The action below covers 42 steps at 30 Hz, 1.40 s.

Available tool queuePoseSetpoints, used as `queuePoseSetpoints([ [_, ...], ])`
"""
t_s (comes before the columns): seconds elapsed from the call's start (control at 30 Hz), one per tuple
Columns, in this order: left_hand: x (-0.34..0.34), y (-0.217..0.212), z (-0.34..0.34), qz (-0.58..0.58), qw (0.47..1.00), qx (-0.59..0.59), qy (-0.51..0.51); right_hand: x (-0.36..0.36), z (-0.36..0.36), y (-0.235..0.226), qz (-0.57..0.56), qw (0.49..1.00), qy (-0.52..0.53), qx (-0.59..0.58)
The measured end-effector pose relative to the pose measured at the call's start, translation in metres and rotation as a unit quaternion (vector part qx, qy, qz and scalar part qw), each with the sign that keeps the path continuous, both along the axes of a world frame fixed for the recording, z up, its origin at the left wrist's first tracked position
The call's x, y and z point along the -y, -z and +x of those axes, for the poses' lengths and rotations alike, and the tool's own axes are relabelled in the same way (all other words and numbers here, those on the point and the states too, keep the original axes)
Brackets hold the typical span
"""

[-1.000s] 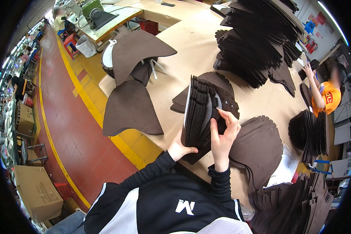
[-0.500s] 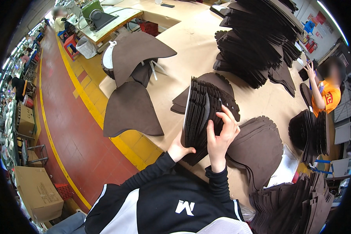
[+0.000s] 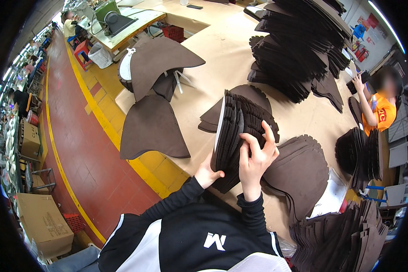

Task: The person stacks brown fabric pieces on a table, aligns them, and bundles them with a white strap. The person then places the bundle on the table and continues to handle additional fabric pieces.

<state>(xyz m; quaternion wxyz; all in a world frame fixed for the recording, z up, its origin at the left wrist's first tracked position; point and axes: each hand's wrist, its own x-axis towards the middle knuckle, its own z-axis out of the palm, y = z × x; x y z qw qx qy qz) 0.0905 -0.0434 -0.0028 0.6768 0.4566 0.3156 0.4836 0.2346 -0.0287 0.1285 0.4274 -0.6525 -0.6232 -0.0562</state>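
Note:
I hold an upright bundle of dark brown cut fabric pieces (image 3: 235,131) with scalloped edges over the tan table (image 3: 222,59). My left hand (image 3: 208,173) grips the bundle's lower edge from underneath. My right hand (image 3: 255,156) lies on the bundle's right face, fingers spread among the layers. A flat stack of similar brown pieces (image 3: 299,170) lies just right of my right hand, and another flat stack (image 3: 211,119) sits behind the bundle.
A tall pile of dark pieces (image 3: 299,50) stands at the back. Large brown pieces hang over a stand (image 3: 156,68) and the table's left edge (image 3: 152,129). A person in an orange shirt (image 3: 378,111) works at the right. More stacks (image 3: 344,235) lie near right. Cardboard boxes (image 3: 43,222) stand on the floor.
My right hand's fingers have shifted upward across the bundle's layers. My left hand has stayed under the bundle, which has barely moved.

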Motion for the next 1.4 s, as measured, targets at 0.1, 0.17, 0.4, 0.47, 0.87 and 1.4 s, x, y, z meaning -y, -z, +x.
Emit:
queuePoseSetpoints([
  [0.1, 0.0, 0.001, -0.002, -0.002, 1.0, -0.024, 0.006, 0.001, -0.004, -0.008, 0.026, 0.999, -0.017, -0.022],
  [0.17, 0.0, 0.006, -0.005, 0.005, 0.998, -0.063, 0.006, 0.002, -0.005, -0.009, 0.017, 1.0, -0.016, -0.02],
  [0.4, 0.0, 0.001, 0.0, -0.009, 1.0, 0.004, 0.007, 0.002, -0.005, -0.003, -0.004, 1.0, 0.002, -0.004],
  [0.47, 0.001, 0.0, -0.001, -0.022, 1.0, -0.005, 0.016, 0.003, -0.006, -0.003, -0.022, 1.0, 0.011, 0.012],
  [0.87, 0.001, 0.011, -0.004, 0.027, 0.992, -0.124, -0.012, 0.009, -0.019, -0.012, -0.026, 0.999, 0.043, 0.016],
  [1.4, 0.0, 0.019, -0.006, 0.048, 0.99, -0.129, -0.014, 0.006, -0.021, -0.008, -0.005, 0.998, 0.052, 0.019],
])
